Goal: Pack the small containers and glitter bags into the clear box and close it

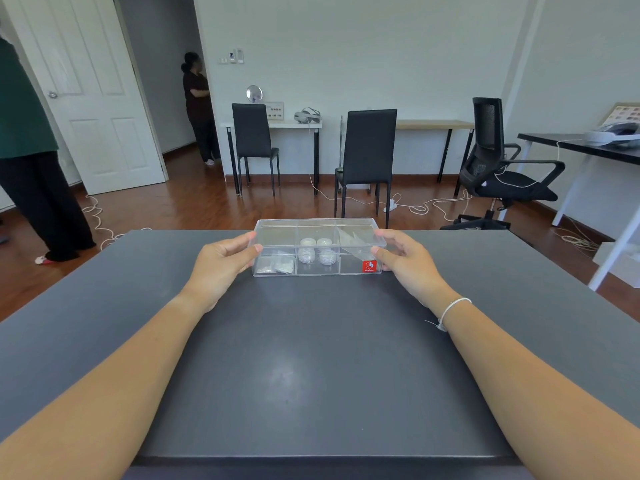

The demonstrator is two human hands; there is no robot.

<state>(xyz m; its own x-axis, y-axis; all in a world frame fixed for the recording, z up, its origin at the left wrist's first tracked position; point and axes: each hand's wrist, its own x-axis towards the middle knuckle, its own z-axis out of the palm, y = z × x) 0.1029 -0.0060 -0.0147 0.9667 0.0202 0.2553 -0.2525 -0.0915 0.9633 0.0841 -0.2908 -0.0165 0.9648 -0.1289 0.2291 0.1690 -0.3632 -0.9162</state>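
A clear box (353, 268) with three compartments and a red sticker stands at the far middle of the dark table (311, 358). Its clear lid (277, 230) lies on top. Small glitter bags (275, 265) lie in the left compartment. Small round containers (317, 251) sit in the middle compartment. The right compartment holds what looks like clear bags, hard to make out. My left hand (221, 265) grips the box's left end, thumb on the lid edge. My right hand (408, 263) grips the right end the same way.
Beyond the table's far edge are black chairs (367, 157), an office chair (498, 168) and cables on the wooden floor. A person stands at the far left (27, 150), another in the doorway (199, 105). A side table (588, 147) stands at right.
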